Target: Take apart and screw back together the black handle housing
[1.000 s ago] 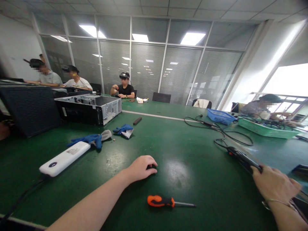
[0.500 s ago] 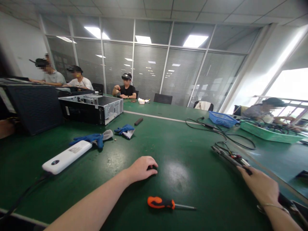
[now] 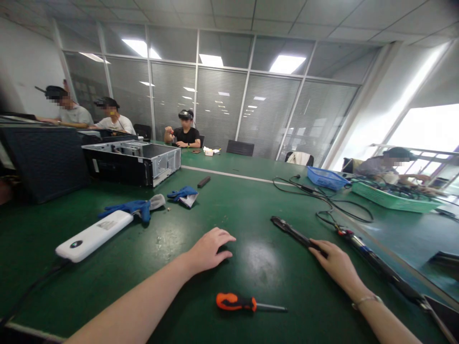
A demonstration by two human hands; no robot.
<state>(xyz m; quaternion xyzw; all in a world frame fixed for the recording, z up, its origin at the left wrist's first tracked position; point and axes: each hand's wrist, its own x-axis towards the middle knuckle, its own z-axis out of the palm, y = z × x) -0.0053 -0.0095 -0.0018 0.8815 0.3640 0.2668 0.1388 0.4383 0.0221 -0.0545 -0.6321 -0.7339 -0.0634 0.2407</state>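
Two arms outstretched, left grip half-curled

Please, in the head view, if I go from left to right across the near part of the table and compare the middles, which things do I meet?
White device → left hand → orange-handled screwdriver → dark slim tool → right hand, with its fingers on that tool.

A lane runs far across the desk between the left hand and the black tool in the right hand. A screwdriver crosses its near end; gloves obstruct the left, a cable the far right.
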